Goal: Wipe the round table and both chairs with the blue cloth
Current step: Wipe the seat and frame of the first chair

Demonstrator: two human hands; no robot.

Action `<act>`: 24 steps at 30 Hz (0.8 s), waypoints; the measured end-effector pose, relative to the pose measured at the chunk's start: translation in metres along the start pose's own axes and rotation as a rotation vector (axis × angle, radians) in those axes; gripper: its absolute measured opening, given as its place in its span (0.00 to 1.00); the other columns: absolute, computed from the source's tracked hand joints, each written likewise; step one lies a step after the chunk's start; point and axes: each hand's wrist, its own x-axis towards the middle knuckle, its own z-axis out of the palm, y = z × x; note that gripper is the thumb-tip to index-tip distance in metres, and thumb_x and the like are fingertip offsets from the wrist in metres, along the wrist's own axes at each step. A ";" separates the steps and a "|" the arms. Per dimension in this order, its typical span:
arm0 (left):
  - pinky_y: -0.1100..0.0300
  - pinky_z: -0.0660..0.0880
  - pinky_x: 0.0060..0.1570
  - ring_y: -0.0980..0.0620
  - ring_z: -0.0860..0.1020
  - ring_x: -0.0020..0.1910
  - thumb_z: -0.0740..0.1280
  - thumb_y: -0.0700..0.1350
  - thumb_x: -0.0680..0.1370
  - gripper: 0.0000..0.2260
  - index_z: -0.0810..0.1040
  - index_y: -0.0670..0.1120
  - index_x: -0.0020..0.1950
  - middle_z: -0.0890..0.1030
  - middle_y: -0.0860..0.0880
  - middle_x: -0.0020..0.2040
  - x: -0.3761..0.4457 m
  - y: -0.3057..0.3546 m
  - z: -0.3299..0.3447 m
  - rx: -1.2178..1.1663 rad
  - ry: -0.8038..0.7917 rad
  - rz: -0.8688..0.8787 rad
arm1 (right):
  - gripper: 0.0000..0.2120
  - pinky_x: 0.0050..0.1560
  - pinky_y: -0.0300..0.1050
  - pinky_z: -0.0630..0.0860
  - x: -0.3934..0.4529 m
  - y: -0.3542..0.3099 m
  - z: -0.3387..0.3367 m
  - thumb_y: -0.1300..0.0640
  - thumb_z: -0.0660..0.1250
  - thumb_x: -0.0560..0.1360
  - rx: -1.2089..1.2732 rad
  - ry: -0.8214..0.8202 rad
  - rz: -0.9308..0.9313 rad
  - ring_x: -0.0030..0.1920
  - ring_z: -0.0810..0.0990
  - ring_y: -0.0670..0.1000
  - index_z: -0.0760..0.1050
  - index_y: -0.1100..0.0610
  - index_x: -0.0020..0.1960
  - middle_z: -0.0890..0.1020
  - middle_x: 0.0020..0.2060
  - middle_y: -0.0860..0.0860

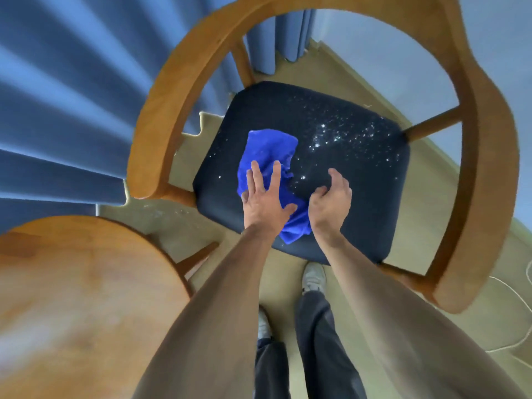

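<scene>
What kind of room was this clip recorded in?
Probably a home or hotel-style sitting or dining corner: a wooden armchair with a dark padded seat, a round wooden table beside it, and long blue curtains reaching a carpeted floor.

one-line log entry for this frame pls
stage: wiping chair seat | left hand: flat on blue cloth | right hand: curled, beside cloth | white crumbs: still on seat

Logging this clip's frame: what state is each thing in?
blue cloth: crumpled, lying on the seat
chair seat: speckled with white crumbs on its far right part
left hand: flat, pressing the cloth
right hand: fingers loosely curled, empty, beside the cloth
round table: bare
</scene>
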 end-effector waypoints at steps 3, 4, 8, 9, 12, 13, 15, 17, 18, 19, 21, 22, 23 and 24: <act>0.42 0.58 0.71 0.40 0.41 0.78 0.65 0.57 0.78 0.40 0.41 0.55 0.80 0.37 0.41 0.79 0.027 0.019 0.011 0.075 -0.057 -0.077 | 0.23 0.57 0.38 0.67 0.038 -0.019 -0.005 0.69 0.60 0.72 0.061 0.056 -0.072 0.58 0.77 0.59 0.75 0.61 0.66 0.80 0.58 0.58; 0.41 0.57 0.72 0.39 0.41 0.78 0.62 0.56 0.80 0.36 0.42 0.54 0.80 0.38 0.41 0.79 0.036 0.020 0.013 0.093 -0.045 -0.103 | 0.23 0.57 0.36 0.66 0.053 -0.028 -0.008 0.69 0.60 0.71 0.086 0.084 -0.103 0.58 0.77 0.58 0.75 0.61 0.66 0.80 0.58 0.57; 0.41 0.54 0.73 0.40 0.42 0.78 0.52 0.55 0.84 0.28 0.43 0.54 0.80 0.40 0.43 0.80 0.058 0.009 0.014 0.168 0.020 -0.120 | 0.23 0.59 0.38 0.68 0.115 -0.069 -0.020 0.66 0.62 0.72 0.143 0.163 -0.136 0.59 0.76 0.55 0.75 0.60 0.67 0.80 0.58 0.55; 0.41 0.55 0.73 0.40 0.43 0.78 0.52 0.54 0.84 0.28 0.43 0.53 0.80 0.40 0.43 0.80 0.061 0.007 0.014 0.164 0.032 -0.122 | 0.23 0.59 0.39 0.68 0.126 -0.076 -0.020 0.65 0.62 0.72 0.144 0.179 -0.130 0.59 0.76 0.55 0.75 0.59 0.67 0.80 0.59 0.55; 0.40 0.56 0.72 0.39 0.43 0.78 0.54 0.51 0.84 0.28 0.45 0.52 0.80 0.41 0.42 0.80 0.064 0.013 0.022 0.082 0.075 -0.161 | 0.23 0.59 0.51 0.75 0.142 -0.081 -0.018 0.65 0.61 0.71 0.133 0.223 -0.127 0.58 0.77 0.56 0.76 0.59 0.65 0.81 0.57 0.55; 0.40 0.57 0.72 0.38 0.43 0.78 0.55 0.50 0.84 0.27 0.47 0.52 0.80 0.42 0.42 0.80 0.066 0.016 0.025 0.053 0.091 -0.174 | 0.23 0.58 0.53 0.76 0.142 -0.079 -0.017 0.66 0.61 0.70 0.116 0.224 -0.138 0.58 0.76 0.56 0.76 0.59 0.65 0.81 0.56 0.54; 0.39 0.58 0.72 0.38 0.45 0.78 0.57 0.46 0.83 0.25 0.53 0.50 0.80 0.46 0.41 0.80 0.072 0.020 0.028 -0.014 0.137 -0.194 | 0.24 0.57 0.53 0.76 0.144 -0.072 -0.018 0.66 0.60 0.69 0.074 0.231 -0.180 0.57 0.76 0.56 0.76 0.59 0.64 0.81 0.54 0.54; 0.40 0.57 0.73 0.38 0.46 0.78 0.57 0.43 0.82 0.24 0.58 0.48 0.79 0.49 0.42 0.80 0.076 0.021 0.028 -0.076 0.180 -0.199 | 0.23 0.56 0.54 0.77 0.149 -0.066 -0.026 0.67 0.60 0.68 0.037 0.272 -0.237 0.56 0.77 0.57 0.78 0.59 0.62 0.81 0.51 0.54; 0.41 0.56 0.74 0.38 0.46 0.78 0.57 0.42 0.82 0.24 0.59 0.48 0.78 0.50 0.43 0.80 0.076 0.021 0.029 -0.094 0.193 -0.196 | 0.23 0.55 0.55 0.77 0.156 -0.065 -0.033 0.67 0.59 0.67 0.019 0.307 -0.261 0.56 0.78 0.57 0.78 0.60 0.60 0.81 0.50 0.54; 0.42 0.55 0.74 0.38 0.46 0.78 0.57 0.41 0.82 0.23 0.60 0.47 0.78 0.51 0.43 0.80 0.075 0.021 0.029 -0.105 0.200 -0.191 | 0.23 0.55 0.55 0.78 0.164 -0.065 -0.042 0.67 0.59 0.66 -0.008 0.351 -0.281 0.55 0.78 0.57 0.79 0.59 0.59 0.81 0.49 0.54; 0.42 0.56 0.74 0.38 0.47 0.78 0.57 0.40 0.82 0.23 0.61 0.47 0.78 0.51 0.43 0.80 0.075 0.022 0.028 -0.119 0.204 -0.182 | 0.23 0.55 0.53 0.77 0.188 -0.064 -0.065 0.66 0.59 0.64 -0.097 0.466 -0.281 0.53 0.79 0.55 0.80 0.58 0.57 0.82 0.48 0.53; 0.43 0.56 0.74 0.38 0.47 0.78 0.57 0.40 0.82 0.23 0.61 0.47 0.77 0.52 0.43 0.80 0.076 0.024 0.026 -0.125 0.204 -0.172 | 0.23 0.56 0.52 0.76 0.200 -0.063 -0.078 0.66 0.59 0.63 -0.143 0.532 -0.253 0.52 0.79 0.55 0.81 0.57 0.55 0.82 0.47 0.52; 0.43 0.56 0.74 0.38 0.47 0.78 0.57 0.40 0.82 0.23 0.61 0.47 0.77 0.52 0.42 0.80 0.079 0.027 0.023 -0.130 0.202 -0.154 | 0.23 0.56 0.52 0.75 0.210 -0.063 -0.090 0.66 0.60 0.63 -0.190 0.584 -0.207 0.51 0.79 0.55 0.81 0.55 0.55 0.82 0.46 0.51; 0.44 0.57 0.74 0.38 0.48 0.78 0.57 0.40 0.82 0.23 0.61 0.47 0.78 0.53 0.42 0.80 0.085 0.032 0.020 -0.134 0.196 -0.129 | 0.23 0.57 0.52 0.74 0.216 -0.064 -0.101 0.66 0.61 0.62 -0.241 0.615 -0.154 0.50 0.79 0.55 0.81 0.53 0.54 0.82 0.45 0.50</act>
